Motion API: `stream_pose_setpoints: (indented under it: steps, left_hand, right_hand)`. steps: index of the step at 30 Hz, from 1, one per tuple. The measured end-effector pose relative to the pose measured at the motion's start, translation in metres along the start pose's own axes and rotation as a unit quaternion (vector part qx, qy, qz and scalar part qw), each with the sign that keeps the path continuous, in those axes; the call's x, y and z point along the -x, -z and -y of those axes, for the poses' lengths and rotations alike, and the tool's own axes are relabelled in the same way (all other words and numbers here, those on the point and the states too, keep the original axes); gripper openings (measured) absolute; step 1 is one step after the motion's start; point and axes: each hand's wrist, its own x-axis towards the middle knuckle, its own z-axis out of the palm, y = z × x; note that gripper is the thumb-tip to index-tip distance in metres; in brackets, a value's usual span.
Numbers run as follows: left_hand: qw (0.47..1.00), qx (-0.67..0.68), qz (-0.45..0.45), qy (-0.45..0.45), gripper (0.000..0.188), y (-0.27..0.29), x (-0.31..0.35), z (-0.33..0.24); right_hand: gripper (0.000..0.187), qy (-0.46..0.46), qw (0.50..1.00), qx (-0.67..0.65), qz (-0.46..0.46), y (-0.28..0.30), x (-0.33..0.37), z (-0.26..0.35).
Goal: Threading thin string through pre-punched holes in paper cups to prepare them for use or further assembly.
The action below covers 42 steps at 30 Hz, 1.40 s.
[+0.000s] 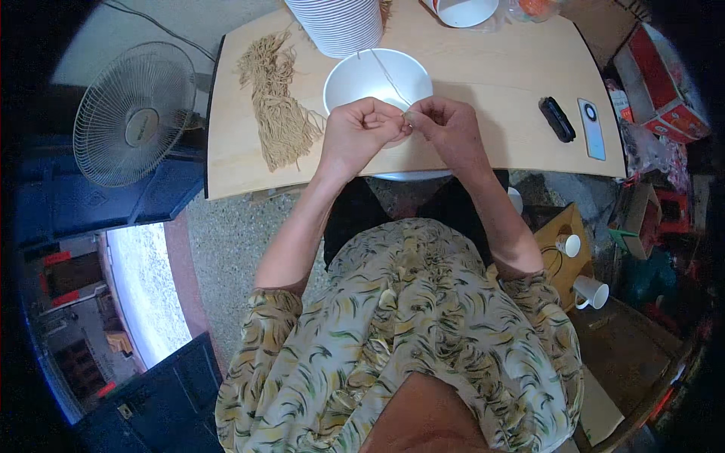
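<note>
My left hand and my right hand meet over the near rim of a white bowl on a light wooden table. Both pinch a thin pale string that runs up from my fingertips over the bowl toward the stack of white bowls. The fingers of both hands are curled closed around the string's end. A bundle of tan strings lies on the table left of the bowl.
A black case and a white phone lie at the table's right. A white cup stands at the far edge. An electric fan is at the left. Boxes and cups crowd the right.
</note>
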Motion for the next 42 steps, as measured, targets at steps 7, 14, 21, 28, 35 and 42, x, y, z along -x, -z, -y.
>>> stream_pose_setpoints:
  steps: [7, 14, 21, 28, 35, 42]
  left_hand:
    - [0.999, -0.031, -0.013, -0.034, 0.012, -0.004, 0.001, 0.005]
    - [0.998, -0.046, -0.012, -0.033, 0.011, -0.003, -0.002, 0.004]
    - [0.998, 0.054, 0.012, 0.038, 0.01, 0.005, -0.004, 0.0]
    - [0.996, 0.06, 0.042, 0.055, 0.01, 0.009, -0.006, -0.004]
    - [0.997, 0.043, 0.057, 0.041, 0.009, 0.011, -0.006, -0.002]
    - [0.997, 0.008, 0.075, 0.016, 0.008, 0.013, -0.005, 0.0]
  right_hand:
    - [0.015, -0.011, 0.998, 0.028, -0.047, 0.001, 0.0, 0.001]
    - [0.018, -0.008, 0.997, 0.024, -0.067, -0.002, 0.006, 0.01]
    - [0.02, 0.007, 0.999, -0.024, -0.031, 0.009, 0.003, 0.005]
    - [0.021, -0.053, 0.997, 0.047, -0.009, 0.007, -0.003, 0.014]
    - [0.016, -0.079, 0.995, -0.018, 0.058, 0.009, -0.004, 0.007]
    - [0.013, -0.061, 0.995, 0.025, 0.08, 0.012, -0.002, 0.017]
